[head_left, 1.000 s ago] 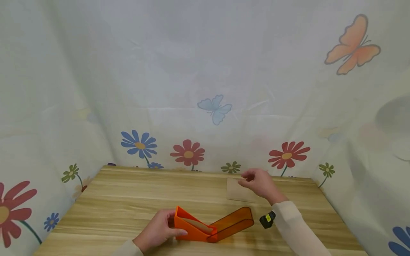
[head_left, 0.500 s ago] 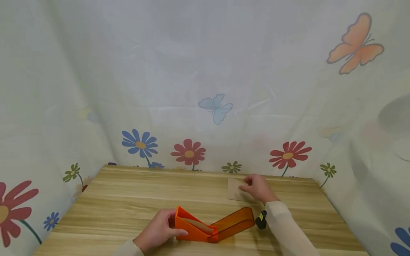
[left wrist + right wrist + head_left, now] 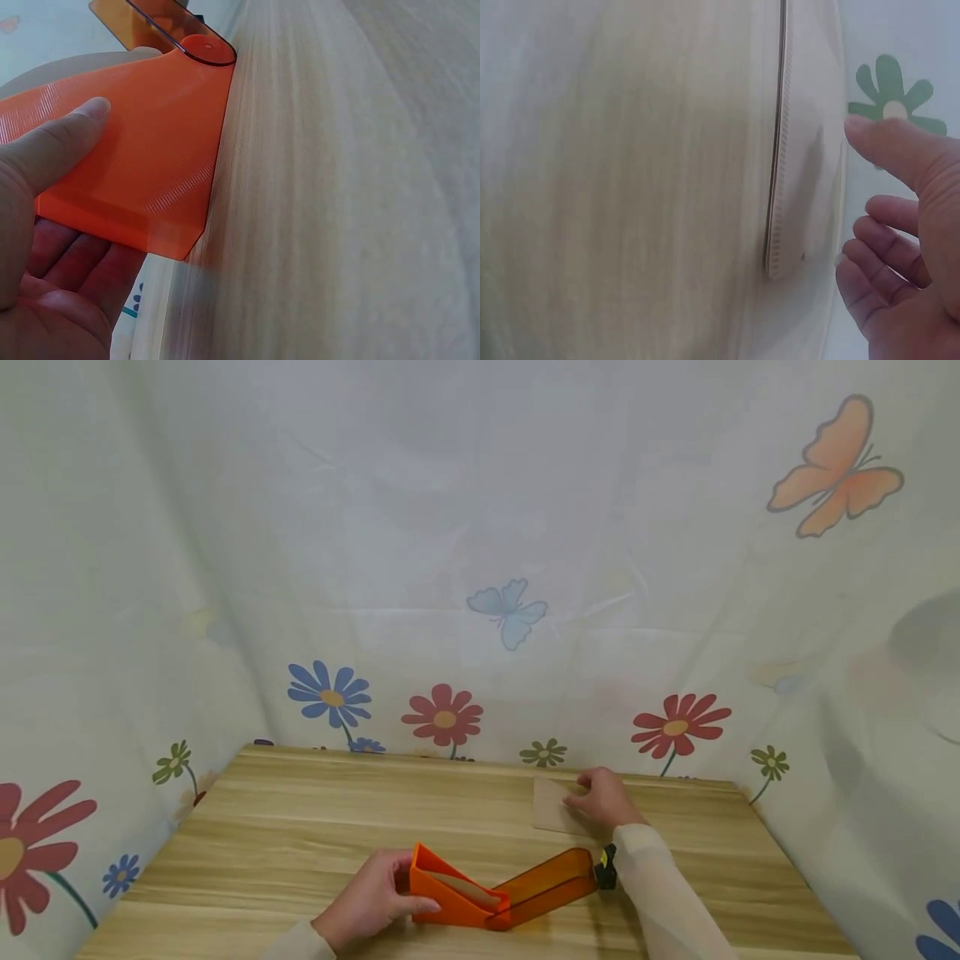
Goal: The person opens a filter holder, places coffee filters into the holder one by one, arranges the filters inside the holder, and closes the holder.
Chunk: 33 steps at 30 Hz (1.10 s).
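The orange case [image 3: 457, 906] sits on the wooden table [image 3: 337, 810] near its front edge, a little left of middle from where I stand. The tan sheet [image 3: 461, 887] inside shows only a sliver; the case's walls hide the rest, and I can't make out whether it is one piece or several. A see-through amber flap [image 3: 551, 885] slants away to the right from the case's low end. The left hand [image 3: 371, 897] is clamped on the tall end, thumb pressed along the near wall; the other fingers go behind, their tips mostly out of sight. From the left wrist, that end of the case is cut off. Farther back lies a flat tan stack [image 3: 551, 806], partly covered by the right hand [image 3: 606, 797]. Seen at the right wrist, that thumb stands well apart from the loosely bent fingers, with nothing held; whether a fingertip touches the stack I can't tell. A black block [image 3: 606, 867] at the right cuff overlaps the flap's end in the head view, contact unclear. Behind hangs a flowered curtain [image 3: 450, 527].
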Tool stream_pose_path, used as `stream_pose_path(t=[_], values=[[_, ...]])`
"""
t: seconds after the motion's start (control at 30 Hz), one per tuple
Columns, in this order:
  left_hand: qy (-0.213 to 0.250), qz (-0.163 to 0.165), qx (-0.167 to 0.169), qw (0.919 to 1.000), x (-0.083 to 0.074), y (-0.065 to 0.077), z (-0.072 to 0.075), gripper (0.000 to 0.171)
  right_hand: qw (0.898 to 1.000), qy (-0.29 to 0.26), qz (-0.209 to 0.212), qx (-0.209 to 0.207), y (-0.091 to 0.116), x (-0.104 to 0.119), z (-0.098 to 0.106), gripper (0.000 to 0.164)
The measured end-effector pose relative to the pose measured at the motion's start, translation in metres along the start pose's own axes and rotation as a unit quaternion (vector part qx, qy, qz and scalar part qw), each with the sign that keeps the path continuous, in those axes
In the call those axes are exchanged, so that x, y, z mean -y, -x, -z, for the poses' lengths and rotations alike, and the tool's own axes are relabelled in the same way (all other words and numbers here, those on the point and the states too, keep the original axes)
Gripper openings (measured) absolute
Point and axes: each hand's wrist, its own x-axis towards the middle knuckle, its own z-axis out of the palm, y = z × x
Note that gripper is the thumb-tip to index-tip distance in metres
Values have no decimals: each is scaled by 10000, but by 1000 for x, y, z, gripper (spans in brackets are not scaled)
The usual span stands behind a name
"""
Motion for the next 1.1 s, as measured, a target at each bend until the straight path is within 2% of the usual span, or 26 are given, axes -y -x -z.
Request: stream_pose_path(t=[0.27, 0.43, 0.73, 1.1], values=[[28, 67, 22, 10000, 1, -2, 2, 39, 9996, -18, -122, 244, 8, 6, 7, 56], [5, 72, 25, 10000, 1, -2, 3, 41, 9994, 74, -264, 229, 8, 8, 5, 55], [30, 52, 28, 10000, 1, -2, 4, 43, 9994, 326, -79, 86, 2, 4, 1, 50], [-12, 15, 55, 10000, 1, -3, 5, 42, 9993, 93, -230, 278, -14, -9, -9, 43]])
